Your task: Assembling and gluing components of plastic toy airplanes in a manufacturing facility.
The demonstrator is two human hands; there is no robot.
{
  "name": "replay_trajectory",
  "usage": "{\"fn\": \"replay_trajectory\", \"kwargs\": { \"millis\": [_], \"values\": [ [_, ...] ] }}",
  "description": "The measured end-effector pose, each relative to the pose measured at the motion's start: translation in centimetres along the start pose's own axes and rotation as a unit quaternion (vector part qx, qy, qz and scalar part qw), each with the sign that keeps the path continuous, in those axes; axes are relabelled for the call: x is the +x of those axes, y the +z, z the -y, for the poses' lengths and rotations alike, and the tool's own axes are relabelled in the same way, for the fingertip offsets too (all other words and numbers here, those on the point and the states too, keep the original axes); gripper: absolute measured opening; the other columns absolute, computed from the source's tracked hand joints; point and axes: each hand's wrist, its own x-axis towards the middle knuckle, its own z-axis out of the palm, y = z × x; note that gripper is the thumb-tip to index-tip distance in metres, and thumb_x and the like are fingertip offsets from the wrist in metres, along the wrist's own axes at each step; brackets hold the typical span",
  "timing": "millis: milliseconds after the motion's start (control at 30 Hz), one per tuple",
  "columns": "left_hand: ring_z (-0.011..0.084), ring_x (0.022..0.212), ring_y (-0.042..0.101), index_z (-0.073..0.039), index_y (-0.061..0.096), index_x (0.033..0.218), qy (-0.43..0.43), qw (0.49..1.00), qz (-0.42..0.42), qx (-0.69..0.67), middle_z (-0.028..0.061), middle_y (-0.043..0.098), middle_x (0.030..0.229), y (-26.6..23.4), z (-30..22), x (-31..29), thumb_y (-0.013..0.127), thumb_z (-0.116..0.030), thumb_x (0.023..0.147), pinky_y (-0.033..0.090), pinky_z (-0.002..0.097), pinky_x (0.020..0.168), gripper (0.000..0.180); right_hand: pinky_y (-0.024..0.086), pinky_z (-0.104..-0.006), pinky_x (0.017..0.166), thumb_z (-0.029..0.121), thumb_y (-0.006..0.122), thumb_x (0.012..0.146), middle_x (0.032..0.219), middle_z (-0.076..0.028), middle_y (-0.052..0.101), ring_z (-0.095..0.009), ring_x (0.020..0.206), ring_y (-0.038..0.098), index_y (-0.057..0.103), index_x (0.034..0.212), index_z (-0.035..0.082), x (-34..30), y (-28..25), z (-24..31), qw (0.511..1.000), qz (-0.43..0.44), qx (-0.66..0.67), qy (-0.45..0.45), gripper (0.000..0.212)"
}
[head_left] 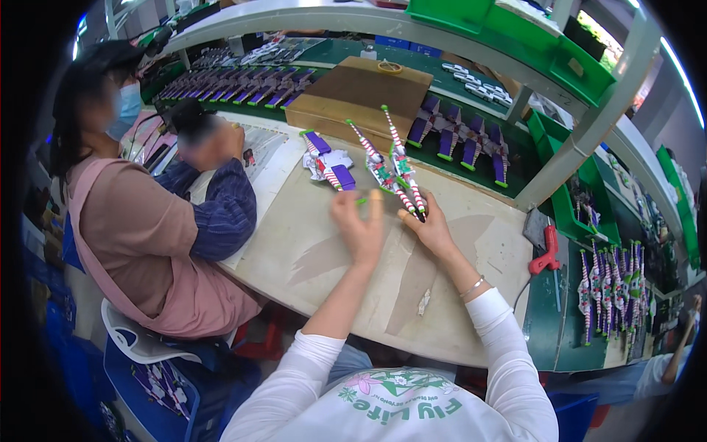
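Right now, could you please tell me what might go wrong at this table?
The right hand holds two striped pieces by their near ends, so they might slip or swing. The left hand could nudge the purple-and-white piece just beyond it. The red glue gun off to the right might be bumped by a wide reach.

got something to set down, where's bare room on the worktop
Bare worktop lies between the right hand and the red glue gun, and between the forearms, barring a small scrap. Crowded: before the cardboard box, with striped pieces.

Right grip (pixel 436 230) holds red-striped pieces (pixel 402 166); left grip (pixel 359 228) nearby; red glue gun (pixel 546 254) rightward.
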Motion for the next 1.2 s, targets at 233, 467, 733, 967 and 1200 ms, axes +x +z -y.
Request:
{"fn": "replay_trajectory", "kwargs": {
  "millis": [233, 467, 733, 967, 1200],
  "values": [
    [0.0301, 0.091, 0.064, 0.005, 0.048, 0.118, -0.479, 0.739, 0.072, -0.468, 0.0169, 0.061, 0.108, 1.0, 5.7, 9.3, 0.072, -0.007, 0.084, 0.055, 0.0416, 0.08, 0.043, 0.048, -0.0322, 0.077, 0.032, 0.075, 0.083, 0.097, -0.012, 0.063, -0.017, 0.085, 0.058, 0.047, 0.12, -0.002, -7.4, 0.9, 2.8, 0.985, -0.108, 0.1, 0.088, 0.057],
    [0.0135, 0.065, 0.051, -0.01, 0.053, 0.085, -0.493, 0.678, 0.191, -0.511, -0.0002, 0.057, 0.074, 2.8, 6.3, 6.1, 0.048, -0.014, 0.096, 0.044, 0.0327, 0.071, 0.012, 0.046, -0.0349, 0.065, 0.032, 0.074, 0.083, 0.082, -0.01, 0.06, -0.018, 0.072, 0.055, 0.048, 0.104, -0.001, -13.2, -0.6, 2.7, 0.954, -0.243, 0.115, 0.136, 0.047],
    [0.013, 0.065, 0.054, -0.01, 0.046, 0.107, -0.383, 0.782, 0.393, -0.296, 0.0027, 0.054, 0.079, -1.4, -7.6, -10.3, 0.042, -0.042, 0.103, 0.05, 0.0318, 0.057, 0.032, 0.051, -0.0424, 0.06, 0.038, 0.065, 0.089, 0.075, -0.019, 0.062, -0.031, 0.068, 0.066, 0.037, 0.107, -0.006, -15.6, -0.9, 5.3, 0.915, -0.319, 0.185, 0.162, 0.055],
    [0.0119, 0.076, 0.056, -0.004, 0.043, 0.131, -0.313, 0.805, 0.454, -0.22, 0.0056, 0.058, 0.101, -2.3, -10.0, -11.7, 0.038, -0.053, 0.101, 0.046, 0.0272, 0.056, 0.058, 0.05, -0.0506, 0.078, 0.046, 0.046, 0.096, 0.095, -0.034, 0.063, -0.047, 0.087, 0.064, 0.041, 0.113, -0.012, -16.9, -0.2, 1.9, 0.941, -0.282, 0.065, 0.177, 0.061],
    [0.0113, 0.095, 0.055, -0.003, 0.045, 0.129, -0.234, 0.799, 0.512, -0.212, 0.0049, 0.059, 0.109, -2.3, -10.3, -11.9, 0.063, -0.04, 0.093, 0.047, 0.0277, 0.077, 0.054, 0.047, -0.0551, 0.065, 0.033, 0.053, 0.093, 0.07, -0.025, 0.064, -0.045, 0.07, 0.063, 0.056, 0.097, -0.001, -18.5, -4.3, 5.4, 0.957, -0.227, -0.102, 0.146, 0.035]
  ]
}}
